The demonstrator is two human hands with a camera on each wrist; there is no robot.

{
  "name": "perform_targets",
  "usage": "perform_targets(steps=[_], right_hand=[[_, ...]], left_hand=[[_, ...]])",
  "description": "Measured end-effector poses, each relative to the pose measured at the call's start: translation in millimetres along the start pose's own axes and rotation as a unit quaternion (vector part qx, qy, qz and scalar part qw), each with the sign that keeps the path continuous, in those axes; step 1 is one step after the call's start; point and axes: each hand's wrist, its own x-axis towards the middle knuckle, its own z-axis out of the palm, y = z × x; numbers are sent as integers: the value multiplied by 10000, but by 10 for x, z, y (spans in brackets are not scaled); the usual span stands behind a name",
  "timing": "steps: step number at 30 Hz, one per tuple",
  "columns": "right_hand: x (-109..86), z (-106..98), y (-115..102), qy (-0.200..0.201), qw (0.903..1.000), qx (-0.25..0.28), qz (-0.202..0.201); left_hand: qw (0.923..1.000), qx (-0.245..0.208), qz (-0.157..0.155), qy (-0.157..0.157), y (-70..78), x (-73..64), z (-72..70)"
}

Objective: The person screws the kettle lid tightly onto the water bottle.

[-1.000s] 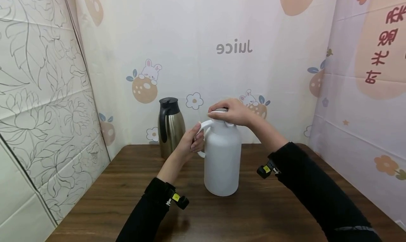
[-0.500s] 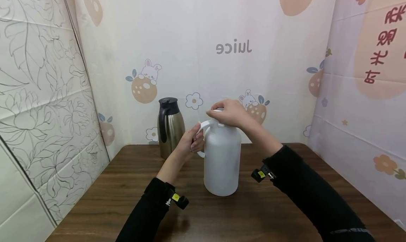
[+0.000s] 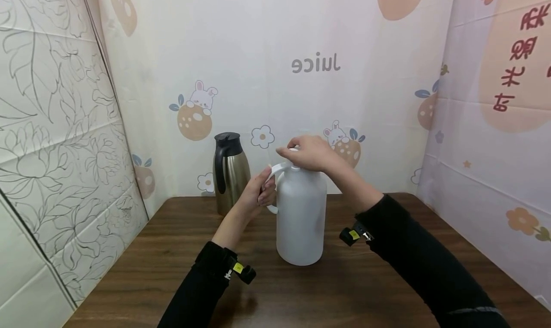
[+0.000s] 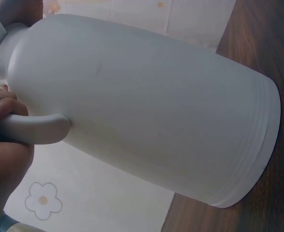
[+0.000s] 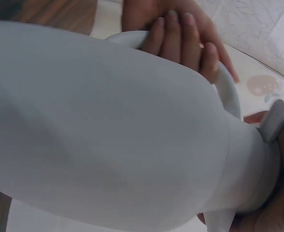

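Observation:
A white vacuum jug (image 3: 300,218) stands upright on the wooden table. My left hand (image 3: 259,190) grips its side handle (image 4: 40,129), fingers wrapped through the loop. On top, my right hand (image 3: 312,153) holds the lid from above, its thumb and fingers curled around the edge. Most of the lid is hidden beneath that palm. A small tab (image 5: 276,120) sticks out of the lid beside the right hand in the right wrist view. The left wrist view shows the jug's base (image 4: 255,159) on the tabletop.
Behind and left of the white jug stands a gold steel flask (image 3: 236,175) with a black lid and handle. The brown table (image 3: 172,266) reaches back to a printed curtain (image 3: 241,55), with more printed curtains on both sides.
My right hand has turned with the lid, its wrist and forearm shifting left, and the lid's tab has swung left toward the handle. My left hand and the jug's body have stayed put.

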Motion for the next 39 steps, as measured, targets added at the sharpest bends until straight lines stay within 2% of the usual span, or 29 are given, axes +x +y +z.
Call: perform_targets(steps=[5, 9, 15, 19, 22, 26, 39], right_hand=[[-21, -50, 103, -183, 9977, 348, -546], [-29, -52, 220, -11, 9893, 472, -1381], [13, 21, 402, 423, 9592, 683, -2709], [59, 107, 485, 708, 9422, 914, -3145], [74, 160, 508, 902, 9387, 980, -3180], [66, 192, 474, 1125, 9414, 931, -3041], [0, 218, 264, 1452, 9684, 535, -1958]], left_hand=[[10000, 35, 1, -14, 5, -4, 8], [10000, 39, 8, -19, -3, 4, 14], [10000, 38, -17, -4, -18, 5, 10], [10000, 20, -34, 51, -20, 2, 4], [10000, 36, -62, 47, -20, -2, 4], [9999, 29, -99, 88, -10, -10, 10], [9997, 81, -116, 203, 3, -5, 4]])
